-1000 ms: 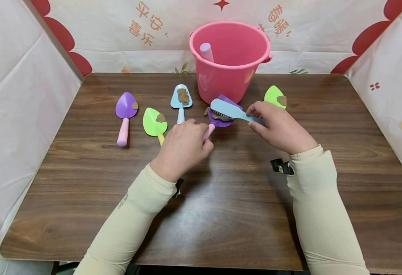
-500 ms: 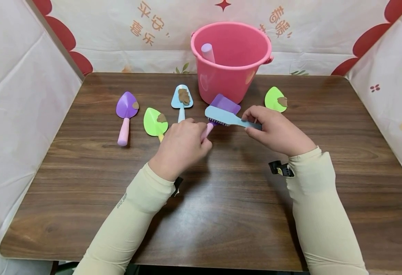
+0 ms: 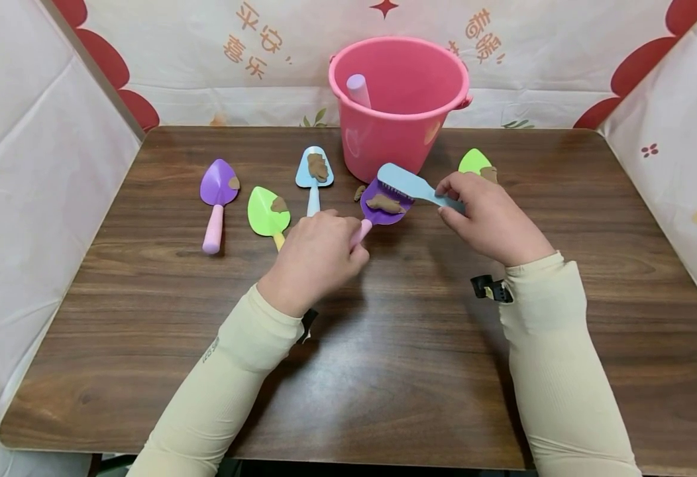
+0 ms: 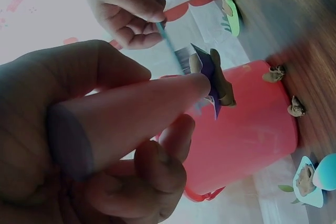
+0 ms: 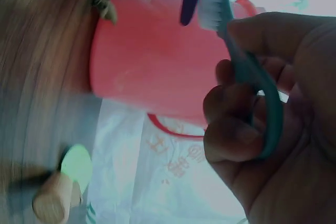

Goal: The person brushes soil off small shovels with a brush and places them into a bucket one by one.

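Note:
My left hand (image 3: 319,262) grips the pink handle (image 4: 131,111) of a purple toy shovel (image 3: 377,217), its blade raised in front of the pink bucket (image 3: 378,142). A brown clay-like lump (image 3: 385,204) sits on the blade, and the left wrist view shows brown material on both faces. My right hand (image 3: 491,222) holds a light blue brush (image 3: 402,180) by its handle, thumb and fingers curled round it. The bristles point down at the blade's far right edge; whether they touch it I cannot tell. My left hand partly covers the shovel handle.
Left of the bucket lie a purple shovel (image 3: 217,185), a green shovel (image 3: 260,215) and a blue shovel (image 3: 305,177), each with brown lumps. Another green shovel (image 3: 472,161) lies behind my right hand. Small brown bits (image 5: 105,8) lie by the bucket's base. A lilac handle (image 3: 358,89) sticks out of the bucket.
The brush slid toward the shovel's handle, then back up to the blade's far right edge. The shovel's blade tilted meanwhile, and its brown lump shows again. My left hand stayed nearly in place.

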A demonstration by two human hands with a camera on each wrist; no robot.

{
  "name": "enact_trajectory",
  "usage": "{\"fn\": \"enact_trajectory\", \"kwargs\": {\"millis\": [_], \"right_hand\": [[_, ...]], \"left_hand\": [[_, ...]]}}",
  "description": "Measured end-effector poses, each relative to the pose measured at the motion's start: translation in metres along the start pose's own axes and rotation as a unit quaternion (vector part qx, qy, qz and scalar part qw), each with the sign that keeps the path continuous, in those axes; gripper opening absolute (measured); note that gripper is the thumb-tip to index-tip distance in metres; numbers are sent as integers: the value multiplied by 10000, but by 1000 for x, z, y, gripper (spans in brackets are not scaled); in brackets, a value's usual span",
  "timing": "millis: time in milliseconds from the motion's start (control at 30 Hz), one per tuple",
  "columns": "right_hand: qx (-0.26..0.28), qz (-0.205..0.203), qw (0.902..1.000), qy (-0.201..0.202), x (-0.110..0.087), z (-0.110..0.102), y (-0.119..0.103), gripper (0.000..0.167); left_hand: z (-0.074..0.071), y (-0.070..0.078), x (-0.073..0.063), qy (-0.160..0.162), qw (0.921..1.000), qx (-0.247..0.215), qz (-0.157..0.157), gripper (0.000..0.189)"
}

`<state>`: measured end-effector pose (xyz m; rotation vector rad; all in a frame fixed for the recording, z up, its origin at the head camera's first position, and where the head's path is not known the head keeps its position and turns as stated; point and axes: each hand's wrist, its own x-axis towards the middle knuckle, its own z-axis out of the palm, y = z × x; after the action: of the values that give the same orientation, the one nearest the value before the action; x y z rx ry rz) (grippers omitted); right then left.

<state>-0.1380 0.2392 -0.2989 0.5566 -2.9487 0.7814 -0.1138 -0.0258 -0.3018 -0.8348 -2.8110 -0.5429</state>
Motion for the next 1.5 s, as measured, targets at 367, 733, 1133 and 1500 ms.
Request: {"fn": "enact_trajectory", "kwargs": {"millis": [367,733,1133,1500], "right_hand": [[651,-360,9970,-219,-1,3,-6,15],[239,-239,9992,-216,0,4,-4,15],[-147,174,9996,175,1,-1,1,19],[75,-251,9984,504,0,-1,-2,16]], "left_hand": [[-2,-1,0,126,9999,-12,-25,36],[-4,0,0,18,10000,-9,28,35],[-2,1,-1,99,9998,-47,137,38],[-3,1,-1,193,9998,-37,107,37]]}}
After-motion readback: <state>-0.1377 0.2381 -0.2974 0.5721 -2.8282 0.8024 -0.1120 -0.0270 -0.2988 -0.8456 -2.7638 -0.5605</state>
